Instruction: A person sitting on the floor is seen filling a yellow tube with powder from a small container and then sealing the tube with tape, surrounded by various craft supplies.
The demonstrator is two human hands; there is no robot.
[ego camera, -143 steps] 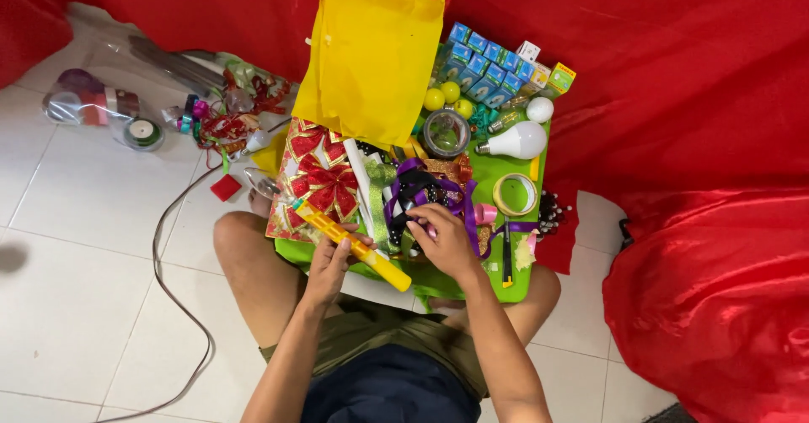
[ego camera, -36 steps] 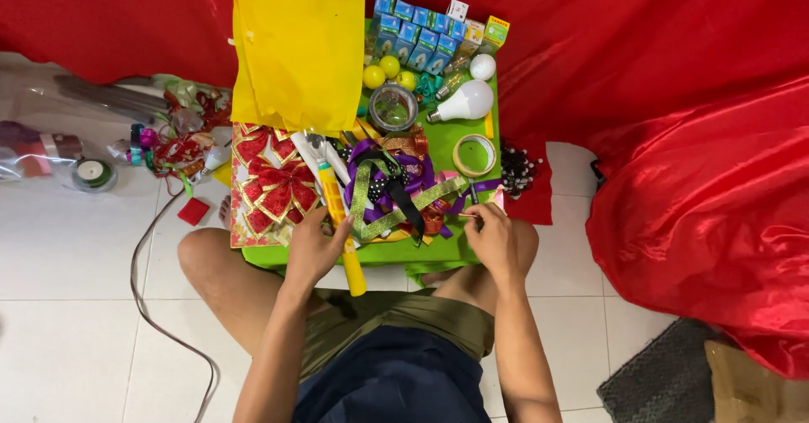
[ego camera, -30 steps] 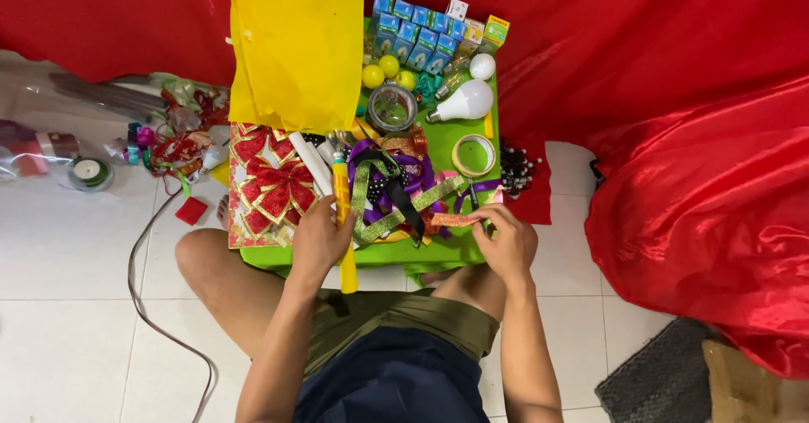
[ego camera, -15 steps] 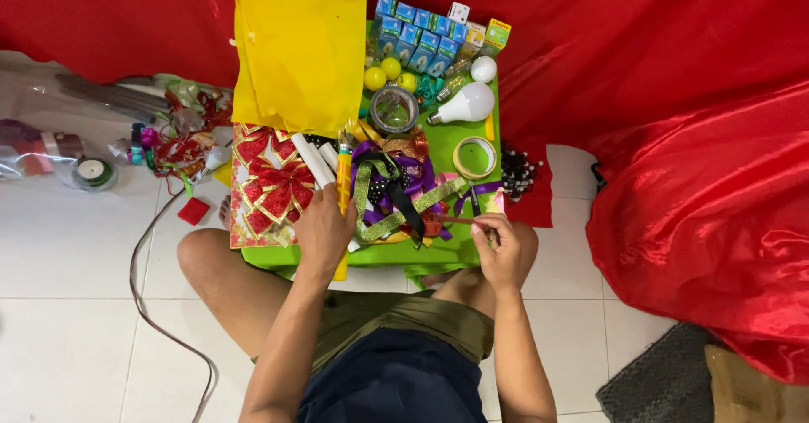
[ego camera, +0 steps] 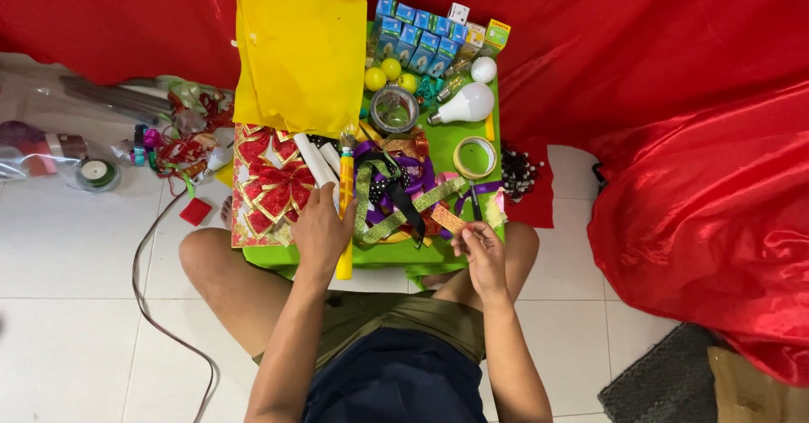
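head view | left hand (ego camera: 322, 225) grips yellow glue gun (ego camera: 345, 212) upright at green table (ego camera: 447, 141) front edge | right hand (ego camera: 482, 250) pinches gold glitter ribbon (ego camera: 447, 217) end beside ribbon pile (ego camera: 396, 191) | advice: keep ribbon taut, nozzle close, fingers off the tip | versus 1.2 s ago: gun raised more upright, ribbon end lifted.

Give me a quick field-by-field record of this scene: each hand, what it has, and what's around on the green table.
Left hand: shut on long yellow tool with a brush-like tip
Right hand: pinching short orange glittery ribbon strip
Surface: small bright green table over the person's lap
Between hands: tangle of purple and green ribbons
Left of table: red and gold bow sheet
Far side: stack of yellow sheets, white light bulb, roll of clear tape
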